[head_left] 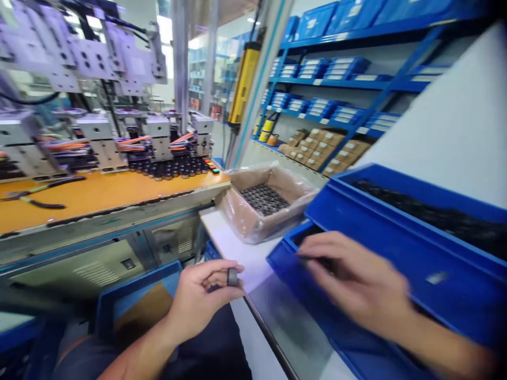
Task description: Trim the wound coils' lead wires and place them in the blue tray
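The left hand (208,295) is holding a small dark ring (232,277) between thumb and fingertips, above the person's lap and just left of the white table (225,232). The right hand (356,274) is blurring over the lower blue bin (285,253), its thumb and fingers closing narrowly on a small dark piece (307,257), too blurred to make out fully. Above that bin, a larger blue bin (380,211) is holding many black parts (415,208). On the white table, an open cardboard box (253,224) lined with clear plastic is holding rows of small round parts (264,199). Further left, pliers (39,192) are lying on the orange worktop (119,192), with dark round pieces (170,168) standing near the machine (103,137).
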`<act>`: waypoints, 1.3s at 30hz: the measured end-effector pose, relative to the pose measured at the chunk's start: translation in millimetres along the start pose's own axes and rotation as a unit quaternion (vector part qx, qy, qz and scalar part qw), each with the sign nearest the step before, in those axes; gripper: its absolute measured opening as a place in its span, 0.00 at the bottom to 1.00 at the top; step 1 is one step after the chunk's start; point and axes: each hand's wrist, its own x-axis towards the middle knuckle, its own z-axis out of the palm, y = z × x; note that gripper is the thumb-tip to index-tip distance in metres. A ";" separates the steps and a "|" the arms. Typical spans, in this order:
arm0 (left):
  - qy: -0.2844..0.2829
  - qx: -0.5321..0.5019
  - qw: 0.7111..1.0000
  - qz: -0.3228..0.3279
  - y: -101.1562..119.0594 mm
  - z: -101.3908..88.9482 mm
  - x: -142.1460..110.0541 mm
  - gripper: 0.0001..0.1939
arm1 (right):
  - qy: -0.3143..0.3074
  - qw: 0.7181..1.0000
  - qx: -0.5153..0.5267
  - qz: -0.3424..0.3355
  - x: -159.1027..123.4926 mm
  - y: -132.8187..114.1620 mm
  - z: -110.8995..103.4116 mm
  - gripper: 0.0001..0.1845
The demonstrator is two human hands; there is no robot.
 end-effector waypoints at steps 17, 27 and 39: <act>-0.037 -0.043 0.998 -0.007 -16.6 28.8 6.6 0.18 | -0.002 0.986 0.151 -0.064 -28.5 -8.5 53.7 0.18; -0.057 -0.064 0.996 -0.022 -11.2 27.5 8.4 0.21 | 0.036 0.988 0.039 -0.143 -31.5 -2.6 58.7 0.10; -0.005 0.115 0.980 0.165 -10.8 34.9 2.8 0.23 | 0.051 0.988 0.034 -0.139 -35.9 -8.5 60.0 0.15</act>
